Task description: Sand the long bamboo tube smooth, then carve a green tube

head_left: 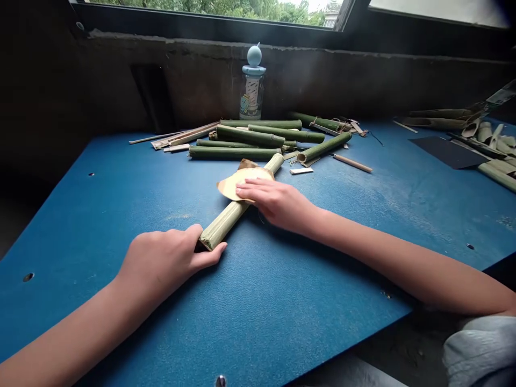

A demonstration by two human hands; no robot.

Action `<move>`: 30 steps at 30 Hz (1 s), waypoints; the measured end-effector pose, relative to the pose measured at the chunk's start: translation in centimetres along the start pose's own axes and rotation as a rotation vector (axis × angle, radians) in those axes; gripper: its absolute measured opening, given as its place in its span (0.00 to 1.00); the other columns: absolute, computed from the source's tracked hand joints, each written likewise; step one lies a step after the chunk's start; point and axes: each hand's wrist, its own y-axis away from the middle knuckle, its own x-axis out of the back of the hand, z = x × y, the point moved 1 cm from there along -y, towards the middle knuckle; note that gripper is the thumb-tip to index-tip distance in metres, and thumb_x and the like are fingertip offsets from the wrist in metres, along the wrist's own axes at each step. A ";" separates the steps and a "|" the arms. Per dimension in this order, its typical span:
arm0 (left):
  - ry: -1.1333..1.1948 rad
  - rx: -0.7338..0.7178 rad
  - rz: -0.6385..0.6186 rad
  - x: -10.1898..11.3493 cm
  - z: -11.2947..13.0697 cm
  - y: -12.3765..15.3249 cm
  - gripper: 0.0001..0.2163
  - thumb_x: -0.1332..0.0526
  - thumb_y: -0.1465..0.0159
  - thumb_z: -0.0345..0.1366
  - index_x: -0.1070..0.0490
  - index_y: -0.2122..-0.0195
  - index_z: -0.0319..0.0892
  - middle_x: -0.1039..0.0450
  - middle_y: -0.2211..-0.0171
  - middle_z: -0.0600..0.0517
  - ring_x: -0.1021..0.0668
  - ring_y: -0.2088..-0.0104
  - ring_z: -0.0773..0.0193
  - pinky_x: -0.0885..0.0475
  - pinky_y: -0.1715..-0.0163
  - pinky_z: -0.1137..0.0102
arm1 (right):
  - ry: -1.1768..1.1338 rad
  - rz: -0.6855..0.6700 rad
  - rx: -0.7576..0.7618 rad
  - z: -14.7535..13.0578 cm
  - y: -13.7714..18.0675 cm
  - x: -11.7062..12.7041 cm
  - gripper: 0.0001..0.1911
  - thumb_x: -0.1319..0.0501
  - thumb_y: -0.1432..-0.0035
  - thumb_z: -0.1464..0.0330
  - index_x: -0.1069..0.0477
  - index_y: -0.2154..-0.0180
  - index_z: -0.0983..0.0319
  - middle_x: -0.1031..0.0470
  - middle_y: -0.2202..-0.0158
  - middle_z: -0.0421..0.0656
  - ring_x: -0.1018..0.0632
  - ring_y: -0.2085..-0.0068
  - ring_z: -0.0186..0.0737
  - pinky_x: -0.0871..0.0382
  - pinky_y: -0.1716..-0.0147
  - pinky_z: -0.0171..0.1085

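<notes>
Left hand [167, 257] curled round streaked bamboo tube [226, 223]; right hand [278, 201] loosely clasping curved yellowish sheet [230, 187].

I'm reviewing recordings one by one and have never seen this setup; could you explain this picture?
There is no machine: a person works bare-handed, seen from a head-worn camera looking forward and down. The left hand grips the near end of a pale bamboo piece; the right hand lies over a tan sheet draped across it. Farther back on the blue table lie green bamboo pieces and a thin brown stick; a blue-topped bottle stands behind.
</notes>
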 end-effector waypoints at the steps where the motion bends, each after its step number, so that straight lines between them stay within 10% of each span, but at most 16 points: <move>1: 0.002 0.000 -0.001 0.0 0.0 0.0 0.30 0.61 0.37 0.65 0.34 0.74 0.45 0.29 0.82 0.49 0.23 0.80 0.53 0.53 0.84 0.68 | 0.007 0.015 -0.011 0.4 0.0 0.1 0.18 0.50 0.35 0.77 0.26 0.49 0.67 0.26 0.44 0.52 0.27 0.40 0.46 0.33 0.38 0.47; 8: 0.036 0.008 -0.006 0.0 -0.1 0.1 0.29 0.58 0.35 0.62 0.32 0.75 0.44 0.25 0.79 0.46 0.21 0.76 0.51 0.53 0.81 0.68 | -0.080 0.001 0.270 -3.2 0.2 -0.6 0.19 0.51 0.33 0.77 0.27 0.48 0.68 0.27 0.42 0.50 0.31 0.37 0.40 0.38 0.35 0.42; 16: -0.016 -0.018 -0.024 0.7 0.5 0.2 0.29 0.61 0.35 0.63 0.36 0.73 0.45 0.32 0.84 0.51 0.25 0.82 0.55 0.53 0.84 0.69 | 0.222 -0.082 -0.325 8.2 0.4 2.4 0.18 0.49 0.36 0.77 0.25 0.50 0.66 0.25 0.44 0.52 0.25 0.43 0.52 0.30 0.43 0.49; 25: -0.028 -0.055 -0.045 0.4 0.3 0.3 0.26 0.59 0.33 0.56 0.33 0.75 0.44 0.26 0.80 0.46 0.21 0.77 0.53 0.54 0.80 0.67 | 0.053 -0.103 0.319 -4.6 0.3 0.1 0.20 0.52 0.34 0.75 0.28 0.46 0.70 0.28 0.41 0.51 0.31 0.37 0.43 0.40 0.35 0.40; 30: 0.039 -0.012 -0.066 1.0 0.3 0.1 0.28 0.60 0.35 0.61 0.34 0.72 0.45 0.28 0.82 0.50 0.24 0.80 0.55 0.53 0.83 0.69 | 0.113 -0.059 -0.201 5.0 0.6 1.3 0.20 0.50 0.36 0.77 0.26 0.48 0.66 0.26 0.44 0.51 0.25 0.43 0.47 0.31 0.42 0.45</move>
